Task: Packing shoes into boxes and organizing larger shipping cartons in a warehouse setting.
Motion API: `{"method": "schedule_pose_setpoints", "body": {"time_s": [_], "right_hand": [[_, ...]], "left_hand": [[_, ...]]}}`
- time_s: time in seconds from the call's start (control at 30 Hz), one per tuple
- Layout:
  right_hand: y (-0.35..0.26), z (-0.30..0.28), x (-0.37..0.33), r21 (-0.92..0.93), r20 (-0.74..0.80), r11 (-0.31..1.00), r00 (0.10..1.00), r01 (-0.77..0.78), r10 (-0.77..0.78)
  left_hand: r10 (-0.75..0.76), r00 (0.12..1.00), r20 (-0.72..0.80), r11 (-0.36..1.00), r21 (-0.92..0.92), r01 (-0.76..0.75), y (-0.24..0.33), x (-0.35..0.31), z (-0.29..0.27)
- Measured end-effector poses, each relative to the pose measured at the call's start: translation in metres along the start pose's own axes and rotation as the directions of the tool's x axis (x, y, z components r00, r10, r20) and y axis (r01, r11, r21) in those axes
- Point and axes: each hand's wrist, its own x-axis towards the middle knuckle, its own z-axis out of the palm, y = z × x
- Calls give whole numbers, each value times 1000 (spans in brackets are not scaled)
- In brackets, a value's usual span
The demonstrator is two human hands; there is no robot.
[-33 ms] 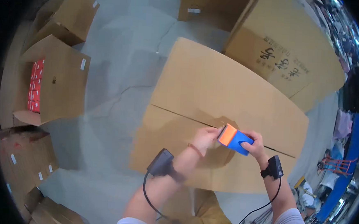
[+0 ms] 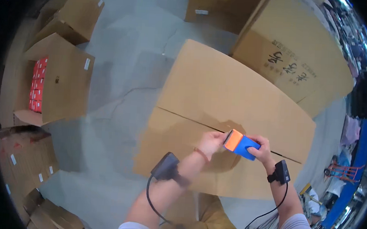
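The right hand (image 2: pixel 263 150) grips the blue end of an orange-and-blue block (image 2: pixel 243 149), with the thumb on its upper face. The left hand (image 2: pixel 212 142) is at the orange end, its fingers at the dark edge on the left side; whether these fingers grip the block or only touch it cannot be told. The block is located over the near right part of a large carton (image 2: pixel 218 87), between the two hands. The top flaps of this carton are folded shut and meet at a narrow dark seam running from left to right. A black device (image 2: pixel 165 166) with a cable is mounted on the left forearm; a second black unit (image 2: pixel 279 172) is strapped to the right wrist. A reddish bracelet (image 2: pixel 201 154) encircles the left wrist. On the floor (image 2: pixel 127 75), at the far left, an open carton (image 2: pixel 70 80) contains stacked red boxes (image 2: pixel 37 84). A printed carton (image 2: pixel 318 43) stands at the far right. A red hand truck (image 2: pixel 344 171) is positioned at the right.
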Motion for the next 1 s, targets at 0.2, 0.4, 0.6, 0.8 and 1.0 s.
{"method": "schedule_pose_setpoints", "body": {"time_s": [0.2,0.4,0.6,0.8,1.0], "right_hand": [[-44,8,16,-43,143,998,989,-36,41],[-58,18,47,-465,-13,870,984,-161,175],[-53,51,56,-345,64,938,996,-34,60],[-36,9,27,-524,-3,851,999,-44,50],[-43,-57,-12,-427,209,904,971,-17,117]], "left_hand": [[384,840,-385,923,176,-341,58,-21,-140],[200,764,-613,951,-66,-302,123,-4,-234],[376,709,-597,748,647,148,47,43,-342],[450,844,-292,459,886,63,96,39,-187],[620,775,123,-349,928,132,54,18,-82]]}}
